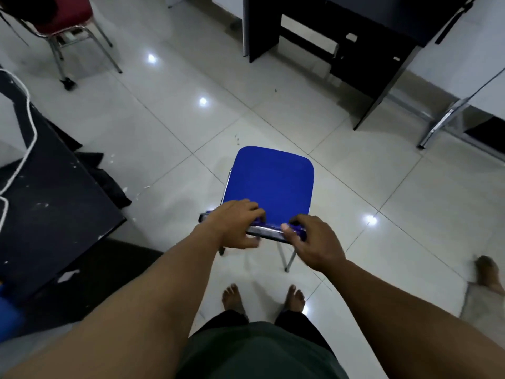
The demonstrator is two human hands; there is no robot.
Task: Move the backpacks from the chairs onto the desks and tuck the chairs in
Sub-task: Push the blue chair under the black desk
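A blue chair (269, 181) with chrome legs stands on the tiled floor in front of me, its seat bare. My left hand (235, 228) and my right hand (314, 242) both grip the top of its backrest, side by side. A dark desk (352, 34) stands ahead at the top of the view, some way beyond the chair. A black strap (453, 20) hangs over that desk's right end; what it belongs to is out of view.
A red chair (62, 20) with chrome legs stands at the top left. A black desk (54, 192) with a white cable (30, 143) is on my left. A metal frame (448, 119) is at the right. Another person's bare foot (489, 274) shows at the right edge.
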